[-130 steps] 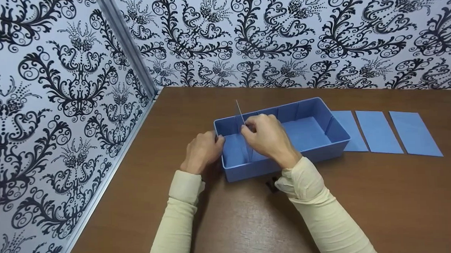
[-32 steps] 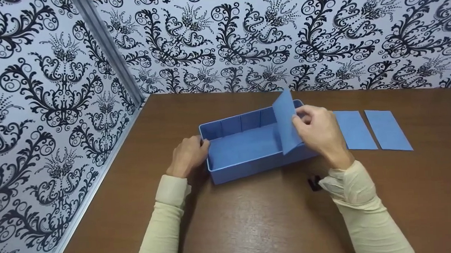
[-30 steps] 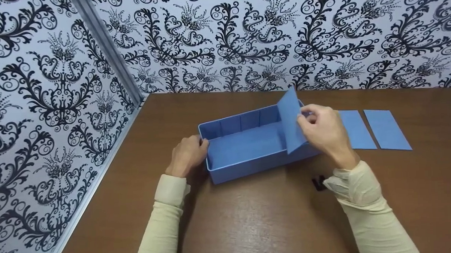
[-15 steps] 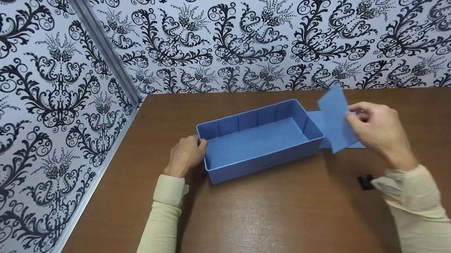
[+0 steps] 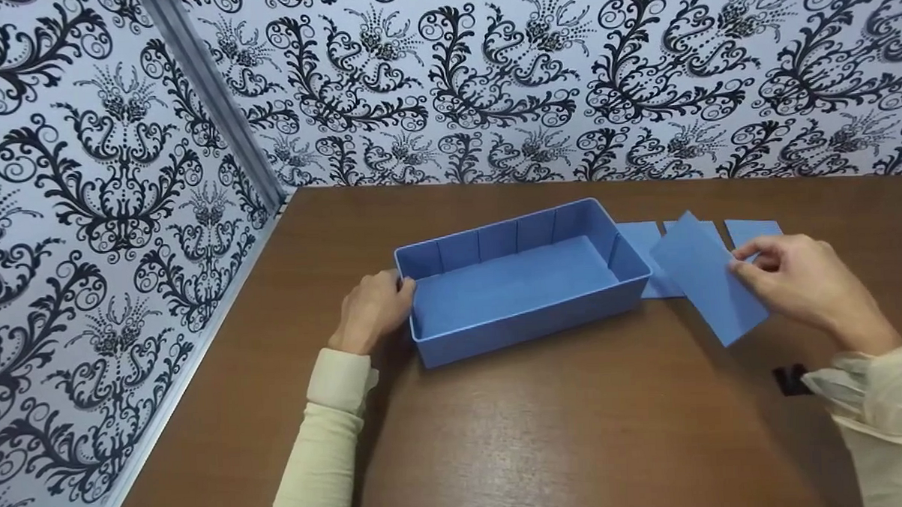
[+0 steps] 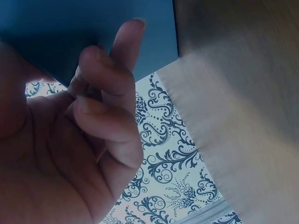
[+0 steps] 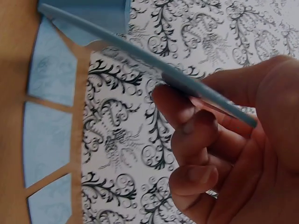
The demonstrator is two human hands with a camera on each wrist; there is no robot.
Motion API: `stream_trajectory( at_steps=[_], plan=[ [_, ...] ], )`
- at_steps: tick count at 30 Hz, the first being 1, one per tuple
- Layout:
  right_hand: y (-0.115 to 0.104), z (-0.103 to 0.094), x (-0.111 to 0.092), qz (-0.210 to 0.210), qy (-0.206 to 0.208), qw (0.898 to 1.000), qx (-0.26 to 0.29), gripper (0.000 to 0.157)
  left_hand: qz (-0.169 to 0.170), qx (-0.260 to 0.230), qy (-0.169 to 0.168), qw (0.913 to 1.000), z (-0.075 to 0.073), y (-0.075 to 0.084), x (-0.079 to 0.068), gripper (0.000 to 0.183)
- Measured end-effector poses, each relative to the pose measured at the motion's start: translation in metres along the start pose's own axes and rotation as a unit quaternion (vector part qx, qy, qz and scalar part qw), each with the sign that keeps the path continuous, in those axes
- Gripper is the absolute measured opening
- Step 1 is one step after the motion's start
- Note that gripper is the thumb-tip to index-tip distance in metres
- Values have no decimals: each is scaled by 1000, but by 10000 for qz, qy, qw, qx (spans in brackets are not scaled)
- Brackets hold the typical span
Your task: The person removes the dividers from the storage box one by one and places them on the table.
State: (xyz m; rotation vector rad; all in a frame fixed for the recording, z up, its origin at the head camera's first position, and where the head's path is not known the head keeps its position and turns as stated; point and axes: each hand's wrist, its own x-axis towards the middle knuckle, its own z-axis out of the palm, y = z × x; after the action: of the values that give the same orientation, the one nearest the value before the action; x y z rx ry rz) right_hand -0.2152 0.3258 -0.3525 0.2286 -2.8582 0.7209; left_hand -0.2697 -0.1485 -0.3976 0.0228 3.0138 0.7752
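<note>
A long blue storage bin (image 5: 528, 323), with ribbed inner walls and nothing standing inside, rests at a slant on the brown table. My left hand (image 5: 374, 309) grips its left end, thumb over the rim; in the left wrist view the fingers press against the outside of the bin (image 6: 156, 42). To the right of the bin, my right hand (image 5: 816, 286) pinches a thin blue divider panel (image 5: 707, 282) by its right edge, tilted and raised above the table. The right wrist view shows this panel (image 7: 140, 58) edge-on between thumb and fingers.
Beneath and behind the held panel, 3 similar blue panels (image 5: 754, 232) lie flat in a row on the table (image 5: 540, 438). A small black item (image 5: 791, 380) shows beside the right cuff. Patterned walls (image 5: 490, 79) bound the table at the back and left.
The right hand took the divider panel out of the bin's left part, carried it rightward past the bin, then lowered and tilted it flatter. The left hand keeps its grip on the bin.
</note>
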Motion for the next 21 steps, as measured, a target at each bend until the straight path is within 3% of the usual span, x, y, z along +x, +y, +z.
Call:
stream_trajectory(
  at_steps=[11, 21],
  plan=[
    [39, 5, -2, -565, -932, 9940, -81, 6, -42, 9, -10, 10000, -1, 0, 1, 33],
    [63, 8, -5, -487, -1577, 9863, -62, 8, -121, -39, -54, 9999, 1, 1, 1, 34]
  ],
)
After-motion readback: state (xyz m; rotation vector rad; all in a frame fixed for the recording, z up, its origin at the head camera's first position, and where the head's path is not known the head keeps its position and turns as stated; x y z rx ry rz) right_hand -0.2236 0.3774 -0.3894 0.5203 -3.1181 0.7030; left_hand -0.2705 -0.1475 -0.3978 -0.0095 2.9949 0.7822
